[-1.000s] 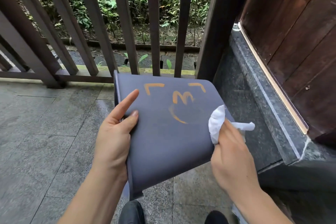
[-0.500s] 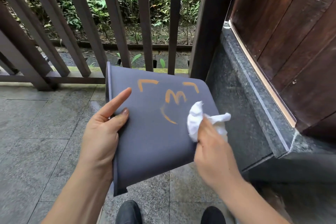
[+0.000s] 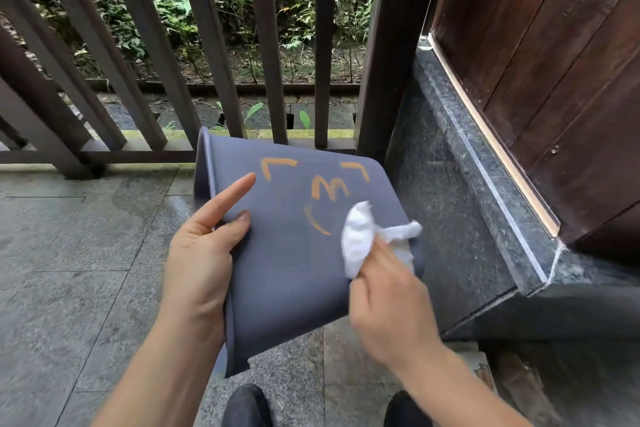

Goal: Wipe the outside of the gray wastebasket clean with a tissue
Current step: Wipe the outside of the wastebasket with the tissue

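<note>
The gray wastebasket [image 3: 291, 260] lies sideways, its opening hidden. The left hand [image 3: 201, 260] grips its edge, forefinger extended; the right hand [image 3: 391, 308] pinches a crumpled tissue [image 3: 360, 239] beside unreadable orange marks [image 3: 325, 189].

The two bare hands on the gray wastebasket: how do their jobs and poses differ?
The left hand grips the gray plastic wastebasket's edge, index finger extended, and holds nothing else. The right hand pinches a crumpled white tissue against its face, beside the orange markings. Both touch the basket.
</note>
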Demonstrator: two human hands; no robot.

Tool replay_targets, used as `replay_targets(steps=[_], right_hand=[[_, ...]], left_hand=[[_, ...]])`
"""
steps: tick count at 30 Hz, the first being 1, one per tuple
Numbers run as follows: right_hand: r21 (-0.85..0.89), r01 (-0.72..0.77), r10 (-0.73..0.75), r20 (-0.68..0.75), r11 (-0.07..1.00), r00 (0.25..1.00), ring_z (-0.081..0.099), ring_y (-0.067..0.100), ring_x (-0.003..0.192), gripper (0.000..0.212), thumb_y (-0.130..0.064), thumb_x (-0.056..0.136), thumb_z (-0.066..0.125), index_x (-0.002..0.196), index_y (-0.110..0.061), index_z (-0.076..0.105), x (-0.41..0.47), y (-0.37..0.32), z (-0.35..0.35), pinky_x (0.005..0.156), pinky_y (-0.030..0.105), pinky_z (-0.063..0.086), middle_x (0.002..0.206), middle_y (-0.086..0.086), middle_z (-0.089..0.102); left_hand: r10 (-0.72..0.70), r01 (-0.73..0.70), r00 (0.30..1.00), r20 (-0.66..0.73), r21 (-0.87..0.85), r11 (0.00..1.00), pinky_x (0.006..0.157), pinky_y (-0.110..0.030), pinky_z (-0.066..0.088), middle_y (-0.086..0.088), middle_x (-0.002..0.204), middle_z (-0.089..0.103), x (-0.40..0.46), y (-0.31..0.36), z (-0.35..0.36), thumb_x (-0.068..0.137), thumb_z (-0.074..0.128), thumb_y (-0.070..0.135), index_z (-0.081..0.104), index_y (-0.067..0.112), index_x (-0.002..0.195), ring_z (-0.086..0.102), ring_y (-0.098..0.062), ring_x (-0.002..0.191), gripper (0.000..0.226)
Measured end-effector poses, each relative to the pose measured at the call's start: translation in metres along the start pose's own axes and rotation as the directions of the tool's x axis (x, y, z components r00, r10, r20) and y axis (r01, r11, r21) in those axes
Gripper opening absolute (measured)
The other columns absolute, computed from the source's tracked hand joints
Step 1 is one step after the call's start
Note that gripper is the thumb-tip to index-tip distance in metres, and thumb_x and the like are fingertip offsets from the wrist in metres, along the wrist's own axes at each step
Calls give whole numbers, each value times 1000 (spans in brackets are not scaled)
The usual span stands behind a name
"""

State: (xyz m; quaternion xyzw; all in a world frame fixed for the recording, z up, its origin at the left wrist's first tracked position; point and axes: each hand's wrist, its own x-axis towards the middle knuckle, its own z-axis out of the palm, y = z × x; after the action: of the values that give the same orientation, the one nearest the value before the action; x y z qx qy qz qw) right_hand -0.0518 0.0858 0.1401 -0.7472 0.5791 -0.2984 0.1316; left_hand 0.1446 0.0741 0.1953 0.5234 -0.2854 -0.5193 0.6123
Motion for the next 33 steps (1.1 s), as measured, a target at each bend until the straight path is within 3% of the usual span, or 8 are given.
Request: replay_targets(steps=[4,9,13,15,20,25,29,33], right_hand=[[45,-359,358,30,932,933,56,32,93,17,-12,91,38,88,-23,51,22,32,-1,69,35,34,91,-1,56],[93,-277,274,36,957,961,49,17,74,24,-2,91,42,83,-25,43,22,14,9,69,33,33,77,-6,51],[220,32,-54,92,975,994,55,25,117,37,-2,85,43,117,-8,61,7,-31,20,105,40,40,120,7,63],[408,174,-233,101,896,967,43,18,143,56,0,89,45,145,-3,48,-2,-51,22,120,32,29,147,6,53],[413,343,-411,88,844,907,29,16,153,62,1,88,48,149,-1,44,-2,-44,21,125,32,24,159,8,42],[222,24,-37,55,975,998,50,15,118,44,-18,88,35,125,-11,58,12,1,15,100,22,36,120,-3,59],[199,-478,464,115,855,878,53,25,81,25,-10,97,35,79,-27,42,26,41,9,60,32,32,82,-8,52],[181,-393,377,116,902,919,55,34,86,24,-8,92,32,85,-27,45,23,23,12,73,39,43,87,0,53]], left_hand=[[13,-13,1000,-1,-14,1000,59,-27,60,-4,78,57,-2,2,-4,98,58,0,82,43,104,60,-19,69,49],[15,-15,1000,-4,21,1000,56,-25,59,2,79,74,-2,-5,3,97,55,-4,84,42,98,69,-14,67,54],[56,-51,998,-34,134,990,67,-34,47,-7,78,54,-2,-15,14,97,58,-1,82,42,102,49,-22,73,50],[63,-55,997,-49,140,989,63,-29,46,-4,75,56,-3,-19,16,98,59,0,83,40,102,48,-20,70,47],[66,-60,996,-57,89,994,59,-17,53,2,76,67,-4,-16,13,101,57,4,83,39,102,60,-9,65,44],[92,-92,996,10,124,988,67,-31,38,-2,84,46,-8,-13,14,102,57,9,81,45,104,39,-20,79,44],[149,-156,987,52,158,975,58,-17,45,10,72,52,-16,-13,10,102,57,11,80,47,106,45,-14,73,43],[169,-178,984,63,188,966,67,-28,41,2,77,46,-18,-16,13,102,59,13,79,49,107,39,-17,76,42]])
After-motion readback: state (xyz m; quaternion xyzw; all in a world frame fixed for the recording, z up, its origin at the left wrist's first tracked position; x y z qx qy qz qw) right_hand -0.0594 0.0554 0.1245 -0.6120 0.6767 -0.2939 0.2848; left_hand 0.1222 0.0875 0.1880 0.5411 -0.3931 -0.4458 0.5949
